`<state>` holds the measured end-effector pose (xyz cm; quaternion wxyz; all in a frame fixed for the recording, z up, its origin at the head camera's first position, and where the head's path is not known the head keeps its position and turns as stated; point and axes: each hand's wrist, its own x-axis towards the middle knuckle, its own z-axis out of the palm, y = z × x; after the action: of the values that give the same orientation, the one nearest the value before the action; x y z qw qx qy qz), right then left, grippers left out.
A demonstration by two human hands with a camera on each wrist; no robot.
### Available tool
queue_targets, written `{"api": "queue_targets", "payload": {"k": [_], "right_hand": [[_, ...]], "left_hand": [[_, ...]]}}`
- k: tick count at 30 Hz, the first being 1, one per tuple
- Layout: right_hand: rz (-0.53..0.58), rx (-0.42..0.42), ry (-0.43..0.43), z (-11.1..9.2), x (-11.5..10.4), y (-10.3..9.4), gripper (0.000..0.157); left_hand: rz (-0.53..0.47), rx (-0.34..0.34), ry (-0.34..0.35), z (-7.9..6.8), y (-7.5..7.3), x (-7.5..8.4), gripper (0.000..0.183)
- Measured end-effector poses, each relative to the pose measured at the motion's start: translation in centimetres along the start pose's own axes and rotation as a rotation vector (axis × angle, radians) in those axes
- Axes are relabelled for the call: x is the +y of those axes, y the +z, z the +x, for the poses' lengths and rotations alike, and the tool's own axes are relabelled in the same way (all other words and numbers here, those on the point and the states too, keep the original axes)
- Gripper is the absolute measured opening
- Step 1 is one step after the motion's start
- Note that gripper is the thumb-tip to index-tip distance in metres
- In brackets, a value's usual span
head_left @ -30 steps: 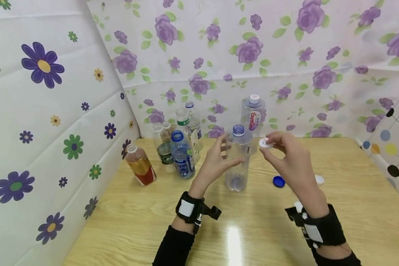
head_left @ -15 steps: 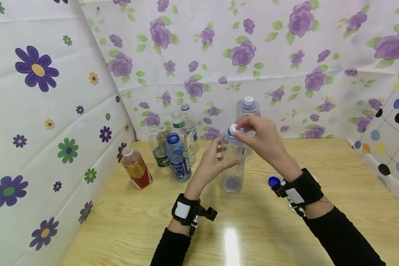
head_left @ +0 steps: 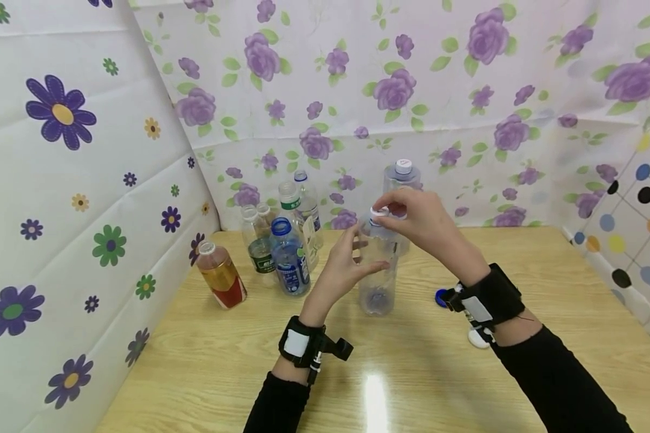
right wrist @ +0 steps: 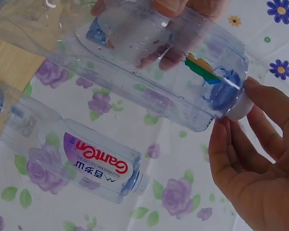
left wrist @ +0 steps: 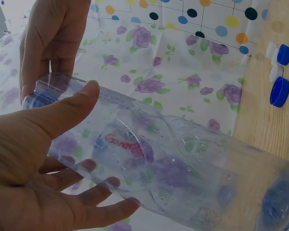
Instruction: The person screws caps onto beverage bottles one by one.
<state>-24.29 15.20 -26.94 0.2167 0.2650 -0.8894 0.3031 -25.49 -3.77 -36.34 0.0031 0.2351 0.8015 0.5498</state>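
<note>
Bottle (left wrist: 171, 156) close in both wrist views

Purple-flowered cloth (head_left: 444, 102) (faintly creased) behind a pale wooden table (head_left: 206, 373)

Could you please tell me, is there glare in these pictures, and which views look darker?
Head view: brightest overall, with a white glare streak on the table; left wrist view: darker, with small glints on the bottle; right wrist view: also dim, yet the label is readable, upside down.

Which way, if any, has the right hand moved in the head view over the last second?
Yes, left: the right hand, then right of the rear bottle, now partly covers it.
</note>
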Motion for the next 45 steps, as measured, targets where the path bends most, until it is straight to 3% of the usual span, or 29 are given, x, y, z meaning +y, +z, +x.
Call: {"api": "queue_targets", "payload": {"k": [6, 10, 19, 24, 32, 45], "right_hand": [[-0.032, -0.027, 0.025, 0.2, -0.5, 0.1, 0.018], [-0.077, -0.111, 0.010, 0.4, -0.8, -0.6, 0.026], [-0.162, -0.349, -0.193, 1.3, -1.1, -3.0, 0.038], [-0.192, -0.452, -0.229, 2.4, -1.1, -3.1, 0.034], [-0.202, -0.469, -0.189, 3.1, -1.2, -3.0, 0.030], [-0.312, -0.509, -0.106, 3.0, -2.4, -2.8, 0.028]], "left_hand": [[-0.002, -0.006, -0.015, -0.1, 0.0, -0.1, 0.099], [-0.003, -0.010, -0.020, -0.1, 0.1, -0.1, 0.098], [-0.024, -0.036, -0.027, -0.2, -0.4, -0.1, 0.097], [-0.021, -0.051, 0.000, -0.2, -0.6, -0.1, 0.093], [-0.019, -0.066, 0.019, 0.0, -0.5, -0.2, 0.092], [-0.021, -0.079, 0.007, 0.1, -0.3, 0.2, 0.091]]}}
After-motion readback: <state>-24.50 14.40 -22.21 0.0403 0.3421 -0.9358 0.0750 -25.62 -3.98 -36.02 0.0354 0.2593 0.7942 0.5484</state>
